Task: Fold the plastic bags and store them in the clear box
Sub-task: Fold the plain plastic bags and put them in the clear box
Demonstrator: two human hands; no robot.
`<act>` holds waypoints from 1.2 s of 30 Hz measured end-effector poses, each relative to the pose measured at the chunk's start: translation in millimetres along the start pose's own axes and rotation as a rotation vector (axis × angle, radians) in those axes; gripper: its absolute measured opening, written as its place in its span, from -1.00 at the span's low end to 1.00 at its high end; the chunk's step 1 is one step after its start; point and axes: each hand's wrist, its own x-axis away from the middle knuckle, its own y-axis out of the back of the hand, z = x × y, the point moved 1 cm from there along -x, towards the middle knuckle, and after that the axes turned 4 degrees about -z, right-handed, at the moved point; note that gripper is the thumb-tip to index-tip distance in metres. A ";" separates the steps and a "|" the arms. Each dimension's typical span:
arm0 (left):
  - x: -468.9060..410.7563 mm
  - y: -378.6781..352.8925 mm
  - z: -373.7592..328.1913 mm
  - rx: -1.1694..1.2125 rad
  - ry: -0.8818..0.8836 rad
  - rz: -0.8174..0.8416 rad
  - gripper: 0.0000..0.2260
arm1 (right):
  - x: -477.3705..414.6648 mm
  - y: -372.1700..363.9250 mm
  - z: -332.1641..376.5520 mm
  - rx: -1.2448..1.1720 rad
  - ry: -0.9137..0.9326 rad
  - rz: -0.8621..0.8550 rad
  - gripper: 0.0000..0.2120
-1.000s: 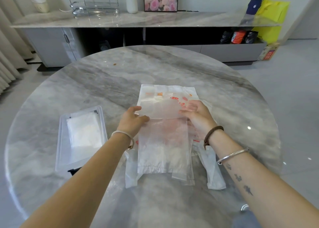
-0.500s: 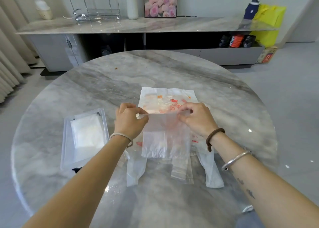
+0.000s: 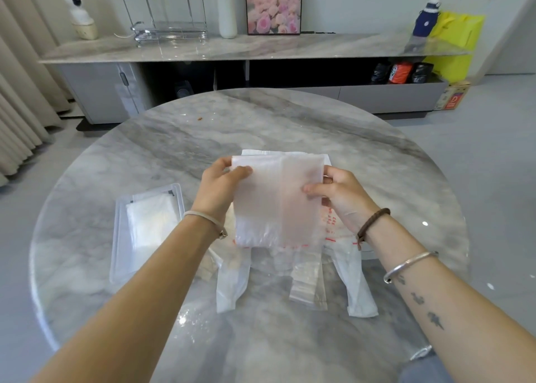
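A translucent plastic bag point(image 3: 275, 202), folded over, hangs above the middle of the round marble table point(image 3: 290, 121). My left hand point(image 3: 217, 188) pinches its upper left corner with thumb in front. My right hand point(image 3: 339, 197) grips its right edge. Under it lie more plastic bags point(image 3: 356, 284) flat on the table, one white with red print, their handles pointing toward me. The clear box point(image 3: 121, 237) sits on the table to the left, holding a folded white bag point(image 3: 150, 223).
A small clear zip bag point(image 3: 307, 287) lies among the handles near me. Behind the table stands a long marble sideboard point(image 3: 261, 49) with a vase, a picture and a wire rack. Curtains hang at far left.
Both hands lifted the bag off the pile and raised it higher, now folded over on itself. The camera tilted up slightly.
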 end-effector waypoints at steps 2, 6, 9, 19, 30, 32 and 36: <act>1.2 0.1 0.8 -0.018 -0.009 0.032 -0.78 | -0.2 -0.5 1.5 -0.014 0.007 -0.002 -0.80; 3.6 -0.8 1.4 -0.058 -0.014 0.077 -0.54 | 0.8 -1.9 1.3 0.021 0.034 -0.008 -0.78; 3.6 -1.1 0.3 -0.035 -0.008 0.068 -0.54 | 0.3 -2.8 1.1 0.008 0.036 -0.009 -0.80; 7.5 -4.7 -28.4 -0.031 -0.289 0.016 -0.72 | 1.9 -5.4 25.8 -0.061 0.315 -0.149 -0.73; 7.9 -3.4 -23.1 -0.118 -0.238 0.026 -0.77 | 0.1 -2.2 17.5 0.024 0.268 -0.136 -0.86; 5.2 -2.9 -16.1 -0.166 -0.185 0.038 -0.78 | -0.5 -4.8 12.6 0.061 0.200 -0.118 -0.81; -2.3 1.2 1.4 -0.222 -0.045 0.013 -0.74 | -2.2 -7.6 0.3 0.078 0.056 -0.073 -0.84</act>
